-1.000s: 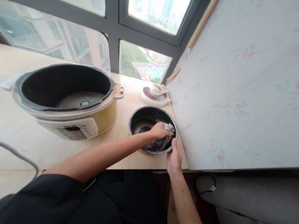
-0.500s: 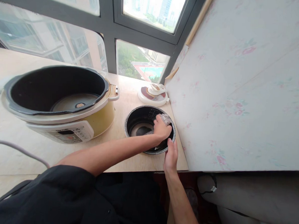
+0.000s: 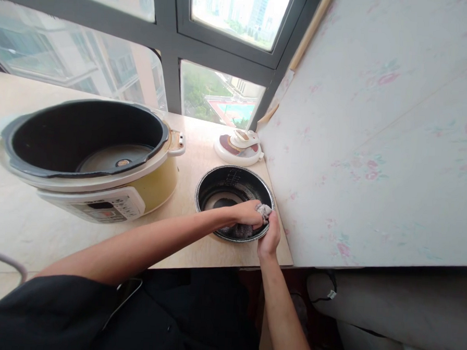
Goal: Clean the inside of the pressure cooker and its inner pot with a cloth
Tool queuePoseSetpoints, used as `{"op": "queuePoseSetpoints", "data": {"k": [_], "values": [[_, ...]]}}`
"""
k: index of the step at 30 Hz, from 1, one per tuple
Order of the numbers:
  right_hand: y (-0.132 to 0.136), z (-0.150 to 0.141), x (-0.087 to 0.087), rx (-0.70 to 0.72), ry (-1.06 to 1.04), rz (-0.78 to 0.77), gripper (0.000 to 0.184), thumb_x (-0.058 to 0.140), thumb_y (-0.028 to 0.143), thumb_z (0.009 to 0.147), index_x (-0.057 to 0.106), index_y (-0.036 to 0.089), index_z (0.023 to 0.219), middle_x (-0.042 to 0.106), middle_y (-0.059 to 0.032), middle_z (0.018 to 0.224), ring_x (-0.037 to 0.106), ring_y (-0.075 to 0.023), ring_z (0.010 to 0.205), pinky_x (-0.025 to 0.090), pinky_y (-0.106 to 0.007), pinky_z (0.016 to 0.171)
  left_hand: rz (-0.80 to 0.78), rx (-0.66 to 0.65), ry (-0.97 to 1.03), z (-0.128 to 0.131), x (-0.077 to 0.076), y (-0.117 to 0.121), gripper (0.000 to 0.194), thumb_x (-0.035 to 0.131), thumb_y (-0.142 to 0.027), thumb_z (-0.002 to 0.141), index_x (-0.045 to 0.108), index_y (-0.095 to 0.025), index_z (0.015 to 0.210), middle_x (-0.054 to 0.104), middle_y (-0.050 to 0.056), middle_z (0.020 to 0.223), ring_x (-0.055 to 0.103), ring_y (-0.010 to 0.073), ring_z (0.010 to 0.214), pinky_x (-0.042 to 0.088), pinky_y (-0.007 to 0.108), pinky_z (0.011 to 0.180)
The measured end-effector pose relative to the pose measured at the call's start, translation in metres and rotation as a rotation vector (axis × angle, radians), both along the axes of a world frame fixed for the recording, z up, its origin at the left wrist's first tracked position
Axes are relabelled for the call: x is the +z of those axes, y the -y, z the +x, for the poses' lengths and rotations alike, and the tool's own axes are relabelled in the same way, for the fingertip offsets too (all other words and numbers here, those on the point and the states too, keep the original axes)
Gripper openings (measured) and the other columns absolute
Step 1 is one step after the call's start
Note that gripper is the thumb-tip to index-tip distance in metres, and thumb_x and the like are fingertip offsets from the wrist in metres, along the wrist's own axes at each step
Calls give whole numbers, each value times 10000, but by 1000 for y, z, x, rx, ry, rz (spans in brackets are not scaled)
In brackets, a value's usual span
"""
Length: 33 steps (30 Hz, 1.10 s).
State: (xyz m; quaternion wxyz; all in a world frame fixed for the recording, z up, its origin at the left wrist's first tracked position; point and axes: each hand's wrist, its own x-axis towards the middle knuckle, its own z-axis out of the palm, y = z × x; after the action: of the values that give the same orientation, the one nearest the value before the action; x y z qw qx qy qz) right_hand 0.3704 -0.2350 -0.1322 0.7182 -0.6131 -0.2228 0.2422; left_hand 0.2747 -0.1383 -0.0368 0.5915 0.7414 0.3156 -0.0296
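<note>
A dark inner pot (image 3: 233, 178) with a speckled rim stands on the board near its right edge. Reaching in from the left, my left hand (image 3: 247, 213) is closed around a bunched grey cloth (image 3: 263, 213) against the pot's right inner wall. Part of the cloth hangs below the hand, along the near inside of the pot. My right hand (image 3: 269, 237) grips the pot's rim at the near right, thumb up by the cloth and fingers hidden outside the wall. Marked lines show on the pot's far inner wall.
A large yellow-and-white electric cooker (image 3: 154, 189), lidless, stands at left. Behind the pot lies a white-and-maroon lid (image 3: 238, 146), close to the window. A flower-patterned wall (image 3: 376, 135) rises right beside the pot. A grey cord (image 3: 2, 257) runs at lower left. The board's front edge lies near my body.
My left hand has moved the cloth from the far right of the pot's inner wall toward me, close to my right hand. The right hand keeps its hold on the rim.
</note>
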Motion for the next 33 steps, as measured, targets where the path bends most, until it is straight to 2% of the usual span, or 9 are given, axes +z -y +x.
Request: {"op": "queuePoseSetpoints", "data": {"k": [3,7,12,16,20,25,30,33], "values": [[-6,9,-1,-36,-136,20,440,640,594,835,701,171,939,725,-36,977,662,-231,1028,526,-392,959,0,-109,60,-14,6,0,439,588,-105,543,532,-214,964,574,-23,814,542,150,705,383,222,502],[-10,14,8,-86,-197,35,406,709,530,800,723,181,1007,734,-37,1081,647,-229,1115,500,-388,1028,48,-302,120,-34,13,-4,496,579,-71,534,571,-214,1008,608,-16,904,574,162,832,439,214,611],[-9,24,27,211,-166,52,366,716,498,811,750,206,1028,766,-31,1051,680,-243,1072,526,-405,1001,79,-549,27,-54,20,-14,556,557,-43,528,647,-218,1049,653,-27,876,599,171,817,459,230,640],[-12,35,43,332,-130,-43,385,778,490,746,772,210,1010,787,-33,963,710,-272,1009,556,-411,933,129,-679,-84,-65,19,-17,627,534,-30,531,698,-221,1106,710,-23,920,635,184,848,486,245,715],[-20,46,52,426,-133,-107,450,837,482,682,782,212,1038,795,-37,969,723,-276,986,552,-410,927,298,-761,-143,-66,17,-19,547,531,-53,595,734,-236,1069,747,17,1029,659,221,956,486,284,828],[-29,52,54,465,-143,-130,483,855,491,655,783,222,1049,799,-33,981,730,-269,964,549,-403,931,423,-821,-230,-59,15,-20,481,592,-132,624,712,-242,1077,746,55,1018,674,264,926,495,315,759],[-29,51,51,462,-161,-128,492,839,498,674,772,219,1073,797,-38,1008,724,-277,995,558,-406,922,556,-783,-299,-55,11,-13,527,592,-131,654,706,-239,1157,750,111,1105,691,302,970,510,349,786],[-29,51,51,463,-161,-129,479,839,497,674,772,220,1059,798,-35,995,726,-281,985,560,-409,917,619,-746,-333,-56,5,-17,529,602,-95,641,741,-246,1128,759,113,1125,688,310,1038,493,402,932]]}}
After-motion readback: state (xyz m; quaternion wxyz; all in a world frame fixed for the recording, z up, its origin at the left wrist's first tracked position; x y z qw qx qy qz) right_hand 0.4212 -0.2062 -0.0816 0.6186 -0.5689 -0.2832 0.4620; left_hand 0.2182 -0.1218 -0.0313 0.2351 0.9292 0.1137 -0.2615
